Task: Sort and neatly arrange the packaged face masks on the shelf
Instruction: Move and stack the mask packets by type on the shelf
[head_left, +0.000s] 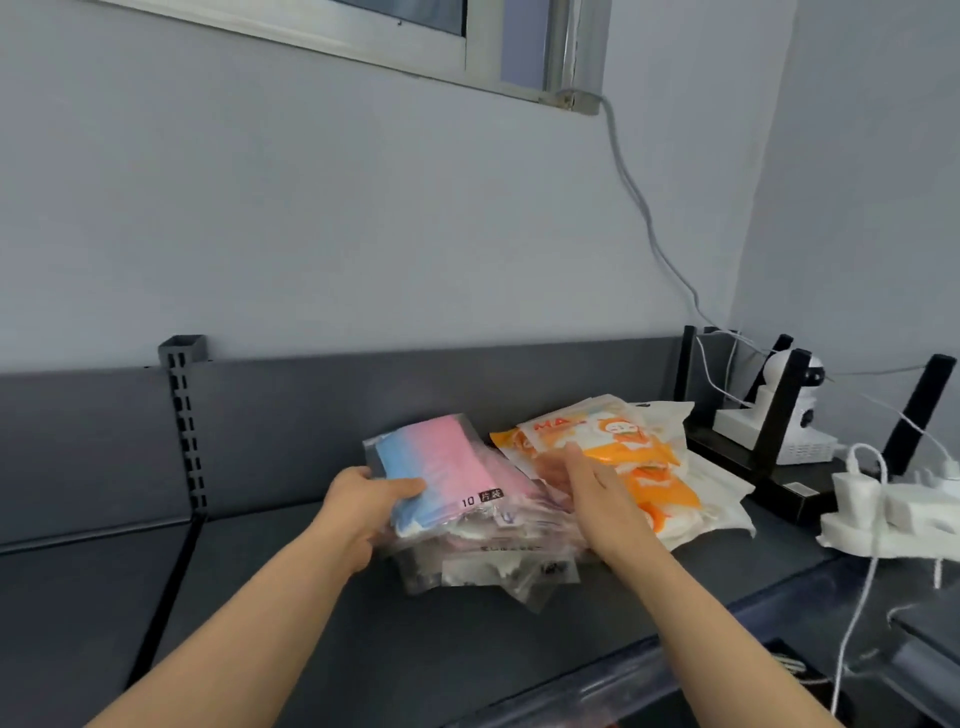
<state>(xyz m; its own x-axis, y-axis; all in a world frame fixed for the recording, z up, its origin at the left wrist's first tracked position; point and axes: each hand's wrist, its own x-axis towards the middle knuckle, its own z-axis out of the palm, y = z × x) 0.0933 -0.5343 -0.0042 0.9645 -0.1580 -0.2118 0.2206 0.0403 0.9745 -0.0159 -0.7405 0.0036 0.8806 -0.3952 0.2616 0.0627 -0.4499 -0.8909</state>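
Note:
A clear pack of pink and blue face masks tops a pile of clear mask packs on the dark grey shelf. My left hand grips that top pack at its left edge, thumb on top. To the right lie orange and white mask packs, overlapping, with white packs beneath them. My right hand reaches over the gap between the piles with straight fingers, resting on the left edge of the orange packs.
A white camera on a black stand sits at the shelf's right end. A white power strip with plugs and cables lies further right. The shelf's back panel and a slotted upright stand behind.

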